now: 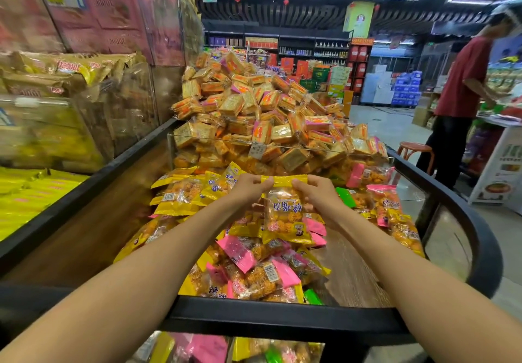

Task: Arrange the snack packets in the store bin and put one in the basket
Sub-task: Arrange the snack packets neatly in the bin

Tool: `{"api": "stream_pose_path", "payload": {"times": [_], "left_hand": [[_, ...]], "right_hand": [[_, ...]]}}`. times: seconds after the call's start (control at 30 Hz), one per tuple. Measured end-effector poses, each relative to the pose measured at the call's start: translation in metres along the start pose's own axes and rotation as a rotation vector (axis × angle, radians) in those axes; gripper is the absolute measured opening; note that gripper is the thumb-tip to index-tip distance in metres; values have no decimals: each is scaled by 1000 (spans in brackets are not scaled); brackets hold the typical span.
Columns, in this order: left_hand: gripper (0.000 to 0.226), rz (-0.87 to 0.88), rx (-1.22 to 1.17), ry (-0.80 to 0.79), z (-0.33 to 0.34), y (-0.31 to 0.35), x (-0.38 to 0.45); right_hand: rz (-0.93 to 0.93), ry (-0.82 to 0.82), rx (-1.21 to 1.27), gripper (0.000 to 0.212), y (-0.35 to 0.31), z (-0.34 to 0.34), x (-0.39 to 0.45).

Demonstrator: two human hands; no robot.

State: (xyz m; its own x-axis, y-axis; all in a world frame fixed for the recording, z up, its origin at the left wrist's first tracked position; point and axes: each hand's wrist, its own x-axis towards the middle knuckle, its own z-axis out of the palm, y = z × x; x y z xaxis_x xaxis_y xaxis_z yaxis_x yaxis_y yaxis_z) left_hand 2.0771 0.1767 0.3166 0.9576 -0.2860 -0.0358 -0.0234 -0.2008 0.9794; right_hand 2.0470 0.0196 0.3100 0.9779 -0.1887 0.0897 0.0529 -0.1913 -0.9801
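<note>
Packet [285,210]: a yellow snack packet is hanging upright above the bin, its clear front showing orange puffs and its top seal stretched flat between two hands.
Left hand [248,186]: fingers are curling round the packet's top seal, pinching its left end.
Right hand [316,193]: thumb and fingers are pinching the seal's right end, with the lower fingers lying against the packet's side.
Bin [282,310]: a black-rimmed, wood-floored store bin is holding a loose heap of yellow, pink and green packets [254,269], directly below the held packet and spreading toward the bin's near rim.
Divider [282,148]: a clear panel is crossing the bin just beyond the hands.
Biscuits [254,102]: orange-wrapped biscuit packs are piling high behind the divider.
Shelves [70,52]: clear-fronted boxes of pink and yellow packs are standing left of the bin.
Person [463,88]: someone in a red shirt is standing well right of the bin, beside a stool [415,150].
</note>
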Motion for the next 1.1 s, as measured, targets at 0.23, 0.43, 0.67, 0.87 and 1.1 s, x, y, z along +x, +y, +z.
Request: {"api": "stream_pose_path", "payload": {"times": [0.23, 0.43, 0.67, 0.87, 1.1], "left_hand": [[25, 42, -29, 41, -2, 0, 0], [22, 50, -48, 1, -3, 4, -3], [22, 47, -184, 105, -8, 11, -6], [24, 14, -256, 229, -21, 19, -4], [69, -74, -99, 19, -21, 20, 1]], "right_hand": [[30, -59, 75, 17, -2, -1, 0], [45, -34, 71, 19, 0, -2, 4], [122, -273, 76, 48, 0, -5, 8], [221, -479, -18, 88, 6, -1, 3], [165, -376, 109, 79, 6, -9, 6]]}}
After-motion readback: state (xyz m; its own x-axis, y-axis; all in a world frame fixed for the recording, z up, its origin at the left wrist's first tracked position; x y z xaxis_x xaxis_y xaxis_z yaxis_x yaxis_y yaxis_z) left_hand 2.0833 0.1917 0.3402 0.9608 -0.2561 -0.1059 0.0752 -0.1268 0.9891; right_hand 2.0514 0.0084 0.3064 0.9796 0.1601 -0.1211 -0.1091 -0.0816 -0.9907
